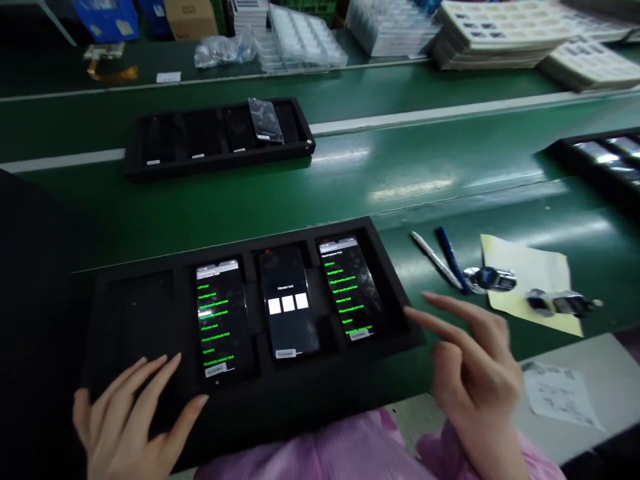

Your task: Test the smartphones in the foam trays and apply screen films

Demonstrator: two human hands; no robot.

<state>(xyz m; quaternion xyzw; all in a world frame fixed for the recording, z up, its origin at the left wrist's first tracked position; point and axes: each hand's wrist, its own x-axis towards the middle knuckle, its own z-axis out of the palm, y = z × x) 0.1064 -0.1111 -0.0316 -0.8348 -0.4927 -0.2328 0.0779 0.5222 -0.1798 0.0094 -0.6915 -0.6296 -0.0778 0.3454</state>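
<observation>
A black foam tray (295, 250) lies in front of me with three lit phones in its slots; its far-left slot holds no phone. The left phone (220, 320) and the right phone (350, 290) show lists of green text. On the middle phone (287, 303) are the words "Vibrator test" and three white squares. My left hand (135, 420), fingers spread and holding nothing, rests over the tray's lower left corner. My right hand (473, 360) is just off the tray's right edge, index and middle fingers stretched out, with nothing in it.
Behind is a second black tray (220, 162) with dark phones and a clear film (266, 121). Right of my tray lie a white pen (435, 259), a blue pen (451, 259) and yellow paper (525, 263). Another tray (565, 150) stands far right. Stacked sheets (500, 50) line the back.
</observation>
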